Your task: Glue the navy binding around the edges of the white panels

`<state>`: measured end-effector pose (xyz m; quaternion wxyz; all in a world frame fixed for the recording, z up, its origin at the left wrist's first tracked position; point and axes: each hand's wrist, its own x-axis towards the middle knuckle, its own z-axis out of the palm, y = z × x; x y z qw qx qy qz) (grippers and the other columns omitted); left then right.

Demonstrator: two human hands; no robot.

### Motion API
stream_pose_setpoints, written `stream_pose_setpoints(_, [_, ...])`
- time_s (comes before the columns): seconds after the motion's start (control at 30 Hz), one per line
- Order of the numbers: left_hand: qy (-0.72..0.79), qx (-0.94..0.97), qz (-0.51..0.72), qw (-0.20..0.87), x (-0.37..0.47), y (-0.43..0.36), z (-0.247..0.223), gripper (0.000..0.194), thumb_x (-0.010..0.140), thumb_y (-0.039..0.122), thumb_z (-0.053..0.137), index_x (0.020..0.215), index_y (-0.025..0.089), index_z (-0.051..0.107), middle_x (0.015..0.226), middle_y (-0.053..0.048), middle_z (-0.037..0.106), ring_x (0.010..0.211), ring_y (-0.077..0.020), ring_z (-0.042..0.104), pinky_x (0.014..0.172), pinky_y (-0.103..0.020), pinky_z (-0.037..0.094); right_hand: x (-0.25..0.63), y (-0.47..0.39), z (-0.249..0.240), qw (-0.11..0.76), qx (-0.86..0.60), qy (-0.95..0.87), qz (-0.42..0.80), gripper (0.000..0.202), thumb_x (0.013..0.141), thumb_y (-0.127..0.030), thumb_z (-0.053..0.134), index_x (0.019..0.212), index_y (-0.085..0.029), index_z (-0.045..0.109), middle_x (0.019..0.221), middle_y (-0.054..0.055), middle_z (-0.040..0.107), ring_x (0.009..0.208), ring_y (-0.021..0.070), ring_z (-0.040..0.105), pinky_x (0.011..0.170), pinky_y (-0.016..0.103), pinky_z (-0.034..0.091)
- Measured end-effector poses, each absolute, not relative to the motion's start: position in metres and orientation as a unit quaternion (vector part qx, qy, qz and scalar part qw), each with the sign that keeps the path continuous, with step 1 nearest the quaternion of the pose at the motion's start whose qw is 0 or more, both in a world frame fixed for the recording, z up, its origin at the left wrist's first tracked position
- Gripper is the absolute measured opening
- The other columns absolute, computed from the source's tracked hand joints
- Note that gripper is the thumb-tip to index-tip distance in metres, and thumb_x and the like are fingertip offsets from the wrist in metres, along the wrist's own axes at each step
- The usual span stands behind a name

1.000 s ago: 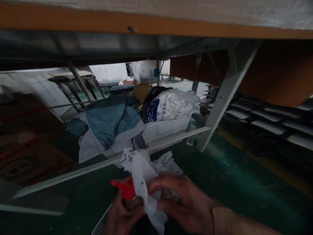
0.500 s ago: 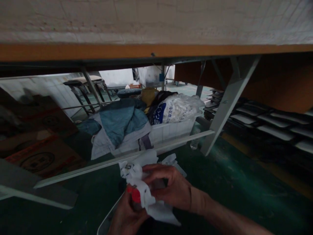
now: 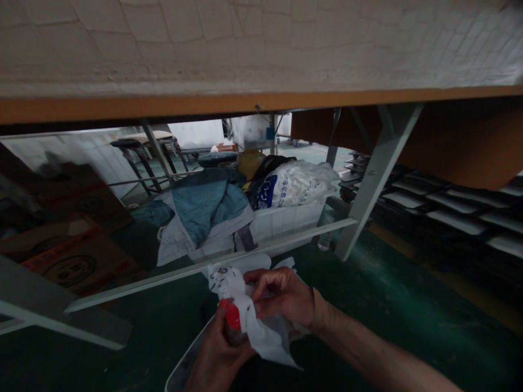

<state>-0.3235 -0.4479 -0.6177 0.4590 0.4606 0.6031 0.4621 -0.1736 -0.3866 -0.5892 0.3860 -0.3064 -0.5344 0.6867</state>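
Observation:
A small red object [image 3: 232, 315], perhaps a lid, shows at the fingertips of my left hand [image 3: 220, 348], which is closed around it at the bottom centre. White paper or thin film [image 3: 261, 332] with dark marks runs beside the red thing and hangs down to the right. My right hand [image 3: 284, 296] pinches this white sheet from the right, thumb and index finger close together. What lies under the sheet between the hands is hidden. More crumpled white material [image 3: 286, 263] shows behind my right hand.
A table edge [image 3: 204, 102] spans the top, with a metal crossbar [image 3: 212, 268] and leg [image 3: 376, 179] beneath. Behind stands a white bin [image 3: 286, 223] with teal cloth [image 3: 208, 201] and a plastic bag [image 3: 302, 182]. Cardboard boxes [image 3: 81, 256] are left, stacked trays [image 3: 453, 209] right.
Both hands have shifted slightly right in view with the red object and white sheet. My right fingers are bunched closer together on the sheet. The view has tilted up slightly.

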Motion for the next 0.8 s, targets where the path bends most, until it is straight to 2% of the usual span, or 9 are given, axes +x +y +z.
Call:
stream_pose_setpoints(0.1, [0.582, 0.45, 0.48, 0.478, -0.323, -0.448, -0.616, 0.05, 0.047, 0.03, 0.08, 0.089, 0.018, 0.056, 0.087, -0.007, 0.073, 0.082, -0.0262, 0.069, 0.071, -0.03, 0.056, -0.177, -0.388, -0.586, 0.39, -0.326, -0.499, 0.702, 0.037, 0.027, -0.037, 0.09, 0.048, -0.019, 0.066, 0.093, 0.004, 0.065, 0.092, 0.0223, 0.058, 0.088, 0.036, 0.038])
stream_pose_setpoints(0.27, [0.567, 0.448, 0.506, 0.471, -0.323, -0.449, -0.617, 0.049, 0.05, 0.03, 0.08, 0.09, 0.018, 0.055, 0.09, -0.007, 0.073, 0.085, -0.0249, 0.069, 0.073, -0.028, 0.055, -0.184, -0.39, -0.593, 0.411, -0.332, -0.468, 0.708, 0.04, 0.028, -0.036, 0.091, 0.053, -0.018, 0.067, 0.089, 0.005, 0.066, 0.089, 0.0227, 0.059, 0.083, 0.036, 0.041])
stream_pose_setpoints(0.4, [0.551, 0.436, 0.509, 0.497, -0.324, -0.448, -0.623, 0.051, 0.045, 0.028, 0.082, 0.087, 0.019, 0.054, 0.086, -0.005, 0.073, 0.079, -0.024, 0.07, 0.067, -0.026, 0.056, -0.185, -0.386, -0.605, 0.456, -0.331, -0.43, 0.705, 0.034, 0.042, -0.039, 0.086, 0.057, -0.019, 0.064, 0.078, 0.001, 0.066, 0.073, 0.0166, 0.059, 0.074, 0.032, 0.045])
stream_pose_setpoints(0.5, [0.548, 0.422, 0.509, 0.511, -0.323, -0.447, -0.622, 0.054, 0.042, 0.026, 0.084, 0.086, 0.019, 0.055, 0.083, -0.004, 0.073, 0.077, -0.0232, 0.07, 0.066, -0.025, 0.056, -0.179, -0.385, -0.606, 0.469, -0.326, -0.437, 0.694, 0.029, 0.055, -0.043, 0.08, 0.065, -0.02, 0.066, 0.069, -0.002, 0.064, 0.066, 0.014, 0.057, 0.075, 0.031, 0.045])
stream_pose_setpoints(0.53, [0.546, 0.415, 0.516, 0.513, -0.322, -0.447, -0.621, 0.055, 0.042, 0.026, 0.084, 0.088, 0.019, 0.055, 0.083, -0.003, 0.074, 0.076, -0.023, 0.07, 0.066, -0.025, 0.056, -0.176, -0.386, -0.604, 0.466, -0.323, -0.453, 0.688, 0.029, 0.058, -0.043, 0.079, 0.073, -0.02, 0.069, 0.073, 0.0, 0.065, 0.07, 0.0153, 0.059, 0.076, 0.032, 0.045])
stream_pose_setpoints(0.6, [0.541, 0.4, 0.532, 0.513, -0.321, -0.446, -0.618, 0.055, 0.045, 0.027, 0.083, 0.091, 0.019, 0.054, 0.083, -0.004, 0.074, 0.075, -0.023, 0.07, 0.065, -0.026, 0.056, -0.171, -0.388, -0.599, 0.457, -0.323, -0.526, 0.64, 0.04, 0.061, -0.04, 0.079, 0.095, -0.021, 0.069, 0.095, 0.005, 0.068, 0.088, 0.0205, 0.06, 0.082, 0.035, 0.045])
stream_pose_setpoints(0.67, [0.536, 0.393, 0.543, 0.513, -0.319, -0.446, -0.617, 0.056, 0.044, 0.027, 0.084, 0.091, 0.018, 0.054, 0.085, -0.005, 0.074, 0.077, -0.0246, 0.07, 0.066, -0.028, 0.057, -0.168, -0.39, -0.594, 0.439, -0.312, -0.622, 0.568, 0.045, 0.062, -0.037, 0.079, 0.103, -0.021, 0.067, 0.114, 0.008, 0.063, 0.104, 0.0245, 0.056, 0.087, 0.038, 0.043])
stream_pose_setpoints(0.73, [0.534, 0.394, 0.549, 0.507, -0.318, -0.446, -0.617, 0.058, 0.04, 0.025, 0.085, 0.09, 0.018, 0.056, 0.088, -0.006, 0.074, 0.083, -0.0264, 0.07, 0.071, -0.029, 0.056, -0.167, -0.387, -0.593, 0.408, -0.29, -0.683, 0.532, 0.037, 0.063, -0.036, 0.078, 0.094, -0.019, 0.067, 0.111, 0.008, 0.063, 0.101, 0.0244, 0.058, 0.085, 0.036, 0.043])
stream_pose_setpoints(0.8, [0.54, 0.397, 0.544, 0.505, -0.318, -0.447, -0.618, 0.056, 0.039, 0.024, 0.085, 0.087, 0.018, 0.057, 0.087, -0.005, 0.074, 0.083, -0.0262, 0.069, 0.072, -0.028, 0.056, -0.169, -0.383, -0.593, 0.385, -0.276, -0.691, 0.545, 0.028, 0.063, -0.036, 0.077, 0.081, -0.018, 0.066, 0.094, 0.005, 0.065, 0.087, 0.0211, 0.06, 0.077, 0.033, 0.044])
